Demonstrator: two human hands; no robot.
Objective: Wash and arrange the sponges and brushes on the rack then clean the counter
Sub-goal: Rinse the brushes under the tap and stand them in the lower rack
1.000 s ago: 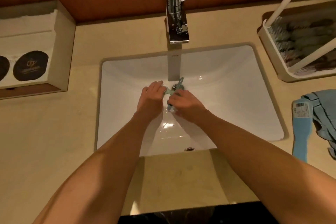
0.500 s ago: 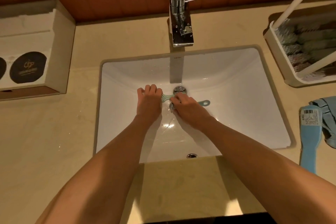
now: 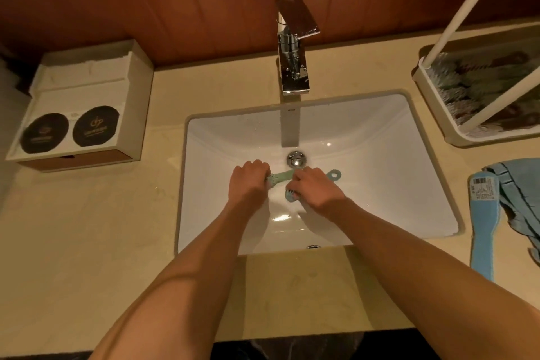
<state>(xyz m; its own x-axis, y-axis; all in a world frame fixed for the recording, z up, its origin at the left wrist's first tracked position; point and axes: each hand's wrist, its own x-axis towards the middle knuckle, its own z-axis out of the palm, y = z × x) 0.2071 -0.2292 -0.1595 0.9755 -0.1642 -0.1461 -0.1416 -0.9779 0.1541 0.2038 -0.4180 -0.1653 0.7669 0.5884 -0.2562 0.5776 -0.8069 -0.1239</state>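
Both of my hands are down in the white sink (image 3: 394,184), just below the drain (image 3: 296,159). A pale green brush (image 3: 282,176) lies crosswise between them, its ring end (image 3: 334,175) sticking out to the right. My left hand (image 3: 249,184) grips the brush's left end, which is hidden in its fingers. My right hand (image 3: 317,188) is curled over the handle, and a small teal piece (image 3: 290,195) shows under its fingers. Water falls from the chrome faucet (image 3: 293,67) behind my hands.
A white rack (image 3: 438,114) with dark bristly items inside stands at the back right of the beige counter (image 3: 87,228). A blue flat brush (image 3: 483,213) and a blue cloth (image 3: 521,193) lie right of the sink. A white box (image 3: 87,90) sits at the left.
The green brush has turned from pointing up toward the faucet to lying crosswise, ring end to the right. Both hands stay on it near the drain.
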